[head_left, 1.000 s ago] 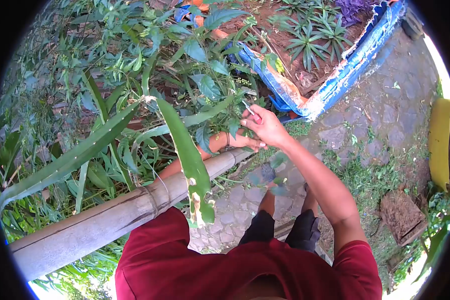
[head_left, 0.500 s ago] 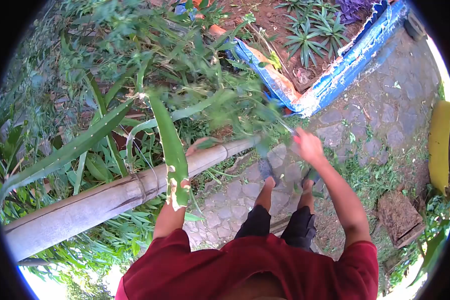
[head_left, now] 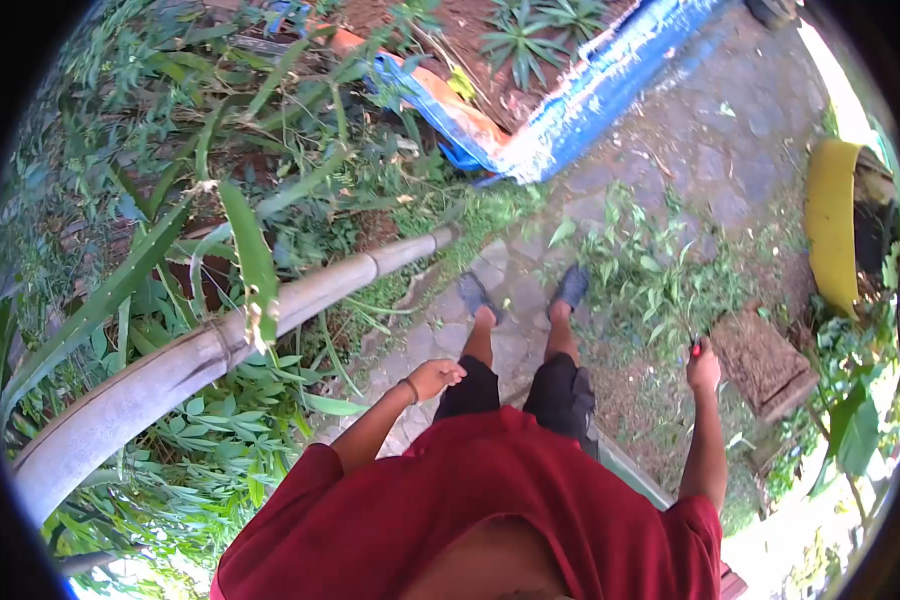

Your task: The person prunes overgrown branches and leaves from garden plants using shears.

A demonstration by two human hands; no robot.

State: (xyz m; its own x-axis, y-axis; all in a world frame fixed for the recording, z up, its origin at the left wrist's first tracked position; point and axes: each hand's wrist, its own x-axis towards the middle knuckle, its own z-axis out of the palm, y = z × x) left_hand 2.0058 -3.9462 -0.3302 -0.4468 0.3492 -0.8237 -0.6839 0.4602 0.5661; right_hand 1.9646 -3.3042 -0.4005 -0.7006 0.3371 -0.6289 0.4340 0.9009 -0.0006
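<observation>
My right hand is closed round a red-handled tool, held out to the right beside a weathered block. Its working end is hidden among leaves. Cut-looking leafy green stems spread just beyond that hand, their lower ends overlapping it in this view. My left hand, with a dark band at the wrist, is in front of my dark shorts; its fingers are loosely stretched and nothing shows in them. To its left, a long bamboo pole slants past a spiny, thick-stemmed cactus.
Dense weeds grow left of and below the pole. A raised soil bed edged with blue sheeting is ahead. Stone paving runs beneath my feet and to the right, where a yellow curved container stands.
My right hand has swung from the foliage near the pole out to the right, with the tool. My left hand has drawn back from behind the cactus toward my body. The view has shifted right.
</observation>
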